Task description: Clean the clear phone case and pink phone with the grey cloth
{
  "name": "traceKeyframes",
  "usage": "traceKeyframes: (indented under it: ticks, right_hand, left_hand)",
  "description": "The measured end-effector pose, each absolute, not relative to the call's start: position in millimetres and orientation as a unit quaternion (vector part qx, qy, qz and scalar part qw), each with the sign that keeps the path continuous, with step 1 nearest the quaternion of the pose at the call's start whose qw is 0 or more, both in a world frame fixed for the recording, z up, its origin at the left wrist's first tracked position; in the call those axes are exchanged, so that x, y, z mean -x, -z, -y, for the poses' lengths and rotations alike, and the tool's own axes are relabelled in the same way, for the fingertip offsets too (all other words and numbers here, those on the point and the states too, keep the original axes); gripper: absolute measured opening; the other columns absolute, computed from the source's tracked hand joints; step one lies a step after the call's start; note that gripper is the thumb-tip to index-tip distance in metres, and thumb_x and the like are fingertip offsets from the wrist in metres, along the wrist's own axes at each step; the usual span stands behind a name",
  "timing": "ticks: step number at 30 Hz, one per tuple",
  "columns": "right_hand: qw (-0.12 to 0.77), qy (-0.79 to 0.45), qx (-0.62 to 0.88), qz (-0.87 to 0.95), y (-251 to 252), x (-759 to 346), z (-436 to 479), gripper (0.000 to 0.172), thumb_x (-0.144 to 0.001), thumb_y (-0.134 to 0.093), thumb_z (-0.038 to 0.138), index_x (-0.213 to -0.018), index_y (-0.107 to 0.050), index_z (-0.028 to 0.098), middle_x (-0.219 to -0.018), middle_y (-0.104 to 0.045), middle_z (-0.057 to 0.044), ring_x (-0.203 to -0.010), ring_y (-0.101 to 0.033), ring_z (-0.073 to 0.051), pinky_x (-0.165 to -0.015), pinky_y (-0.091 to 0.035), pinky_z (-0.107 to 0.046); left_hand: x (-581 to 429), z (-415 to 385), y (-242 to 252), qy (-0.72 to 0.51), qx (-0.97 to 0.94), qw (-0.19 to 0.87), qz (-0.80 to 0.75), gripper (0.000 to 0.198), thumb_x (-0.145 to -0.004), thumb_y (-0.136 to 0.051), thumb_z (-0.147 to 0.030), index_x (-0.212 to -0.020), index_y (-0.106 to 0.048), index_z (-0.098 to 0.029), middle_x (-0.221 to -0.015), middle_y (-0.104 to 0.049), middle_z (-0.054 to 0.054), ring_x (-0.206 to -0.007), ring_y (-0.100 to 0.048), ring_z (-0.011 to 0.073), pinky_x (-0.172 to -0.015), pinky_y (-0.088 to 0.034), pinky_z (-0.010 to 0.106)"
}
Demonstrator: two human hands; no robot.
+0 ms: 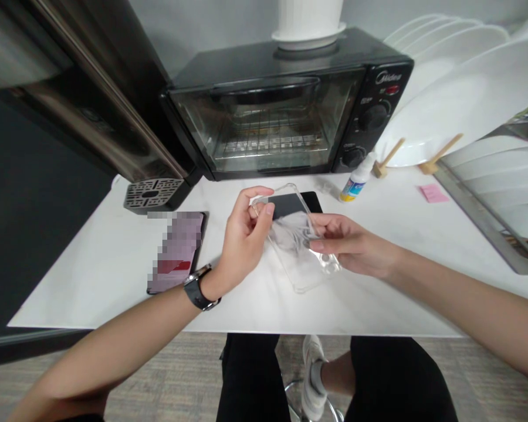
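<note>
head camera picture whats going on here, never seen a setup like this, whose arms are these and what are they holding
This picture comes from one camera worn on a person's head, looking forward and down, so these arms are that person's own. No machine is involved. The left hand, wearing a wristwatch, and the right hand hold a clear plastic phone case between them. On the white table lie a phone with a blurred screen and a dark flat slab just beyond the case. A small white bottle stands nearby, in front of a black Midea toaster oven.
</note>
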State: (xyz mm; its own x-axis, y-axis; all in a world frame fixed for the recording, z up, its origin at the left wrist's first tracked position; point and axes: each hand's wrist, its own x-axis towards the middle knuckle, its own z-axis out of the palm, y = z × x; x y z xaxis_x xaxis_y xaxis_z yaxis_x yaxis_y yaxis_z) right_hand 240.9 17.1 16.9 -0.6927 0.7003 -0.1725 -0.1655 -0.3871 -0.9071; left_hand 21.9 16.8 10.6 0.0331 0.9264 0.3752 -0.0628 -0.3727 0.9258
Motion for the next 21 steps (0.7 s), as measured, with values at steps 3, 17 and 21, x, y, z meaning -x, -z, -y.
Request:
traceKeyframes:
  ticks: [3,17,21]
  right_hand:
    - [0.221,-0.764,0.286,0.535,-19,-245,-18,0.033,-0.072,-0.101,0.045,-0.075,-0.074,0.026,-0.073,-0.065,0.001,-0.061,-0.053,-0.018,-0.057,-0.038,-0.032]
    - [0.432,-0.509,0.296,0.683,-36,-249,-22,0.027,-0.077,-0.089,0.034,-0.101,-0.079,0.042,-0.103,-0.084,-0.003,-0.098,-0.080,-0.031,-0.086,-0.067,-0.044]
    - [0.352,-0.586,0.279,0.675,-42,-250,-19,0.030,-0.080,-0.088,0.035,-0.109,-0.080,0.039,-0.101,-0.084,-0.004,-0.096,-0.080,-0.032,-0.088,-0.067,-0.045]
  left_hand:
    - [-21,-15,-8,-0.584,-0.591,0.426,-0.358,0.036,-0.104,-0.075,-0.052,-0.129,-0.065,-0.028,-0.059,-0.042,-0.008,-0.051,-0.032,0.0124,-0.050,-0.024,0.029]
    - [-19,-21,-13,-0.559,-0.591,0.464,-0.350,0.024,-0.092,-0.083,-0.055,-0.114,-0.077,-0.046,-0.077,-0.066,-0.002,-0.059,-0.059,0.0190,-0.056,-0.053,0.039]
    - [-21,-19,-14,-0.548,-0.584,0.478,-0.362,0.031,-0.091,-0.086,-0.056,-0.114,-0.077,-0.036,-0.077,-0.064,-0.003,-0.066,-0.066,0.0186,-0.065,-0.059,0.038]
